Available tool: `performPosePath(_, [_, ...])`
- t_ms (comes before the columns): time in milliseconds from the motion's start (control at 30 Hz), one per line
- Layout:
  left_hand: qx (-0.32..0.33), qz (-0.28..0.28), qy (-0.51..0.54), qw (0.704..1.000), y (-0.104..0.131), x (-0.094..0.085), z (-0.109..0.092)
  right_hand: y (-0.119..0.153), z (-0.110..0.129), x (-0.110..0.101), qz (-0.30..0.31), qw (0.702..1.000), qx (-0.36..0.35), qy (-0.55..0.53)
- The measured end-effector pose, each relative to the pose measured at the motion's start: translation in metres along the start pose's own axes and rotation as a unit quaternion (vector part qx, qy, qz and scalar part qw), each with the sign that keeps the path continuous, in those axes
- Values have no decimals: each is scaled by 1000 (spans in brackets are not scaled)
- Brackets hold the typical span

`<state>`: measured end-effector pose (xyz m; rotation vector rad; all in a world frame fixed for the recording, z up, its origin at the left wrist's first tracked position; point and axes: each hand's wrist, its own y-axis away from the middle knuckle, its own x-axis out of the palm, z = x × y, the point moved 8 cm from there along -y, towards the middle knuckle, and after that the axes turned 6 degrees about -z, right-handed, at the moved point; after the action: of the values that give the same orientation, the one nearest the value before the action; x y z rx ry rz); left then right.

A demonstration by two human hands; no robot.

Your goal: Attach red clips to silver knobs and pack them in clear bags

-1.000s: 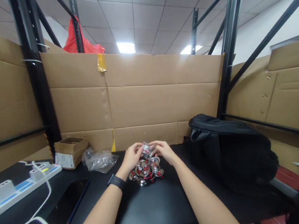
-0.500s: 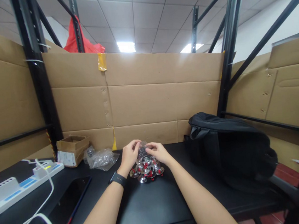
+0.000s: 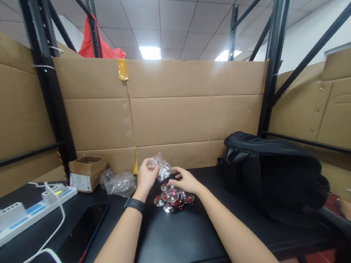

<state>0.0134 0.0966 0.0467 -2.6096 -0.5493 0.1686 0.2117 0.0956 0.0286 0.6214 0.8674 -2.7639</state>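
Observation:
A pile of small shiny metal discs with red parts (image 3: 172, 198) lies on the black table in front of me. My left hand (image 3: 148, 176), with a dark watch on its wrist, grips a crinkled clear plastic bag (image 3: 163, 169) behind and above the pile. The bag looks silvery, and what it holds is too small to tell. My right hand (image 3: 185, 180) is over the right rear of the pile, its thumb and fingers apart, near the bag's right side.
A phone (image 3: 84, 231), a white power strip (image 3: 30, 213) with cables, an open cardboard box (image 3: 86, 174) and another clear plastic bag (image 3: 120, 183) are on the left. A black backpack (image 3: 270, 171) stands at the right. Cardboard panels (image 3: 168, 119) close off the back.
My left hand has raised the plastic bag up and to the left, off the pile. My right hand stays near the pile, apart from the bag. The view has shifted slightly.

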Motion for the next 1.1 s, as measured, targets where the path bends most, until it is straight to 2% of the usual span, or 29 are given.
performPosePath(67, [-70,-108,-59,990,-11,-43,14,8,0,14,116,991,-15,59])
performPosePath(133, [-70,-206,-185,958,-18,-90,16,15,1,23,193,976,-33,92])
performPosePath(200, [-82,-245,-308,916,-20,-123,19,16,3,23,208,970,-50,110])
performPosePath(267, [-89,-277,-392,873,-13,-140,19,13,5,19,187,972,-60,129])
performPosePath(300, [-75,-303,-427,849,-7,-143,14,11,5,17,175,973,-62,139])
performPosePath(367, [-12,-338,-477,811,6,-134,-4,9,6,13,155,974,-66,155])
performPosePath(400, [28,-332,-490,806,11,-122,-14,9,7,11,146,974,-68,156])
performPosePath(500, [120,-288,-484,817,20,-85,-39,6,6,5,109,982,-62,141])
performPosePath(567, [159,-252,-447,844,20,-64,-49,4,3,2,83,987,-50,128])
performPosePath(633, [182,-150,-374,897,16,-38,-47,2,1,0,63,990,-43,114])
performPosePath(700, [197,23,-283,939,17,-2,-36,0,-1,-3,49,993,-40,98])
performPosePath(767, [203,181,-221,937,31,32,-24,-1,-3,-6,41,996,-33,76])
performPosePath(800, [201,223,-213,930,38,44,-17,-1,-5,-7,41,997,-25,63])
performPosePath(833, [199,250,-213,923,44,52,-11,-1,-7,-7,43,998,-13,49])
performPosePath(933, [189,281,-243,909,56,64,1,-1,-19,-8,53,998,34,9])
performPosePath(1033, [175,298,-264,900,59,66,6,-1,-29,-7,61,996,62,-10])
performPosePath(1100, [150,302,-257,906,56,63,8,-3,-29,-8,59,997,49,0])
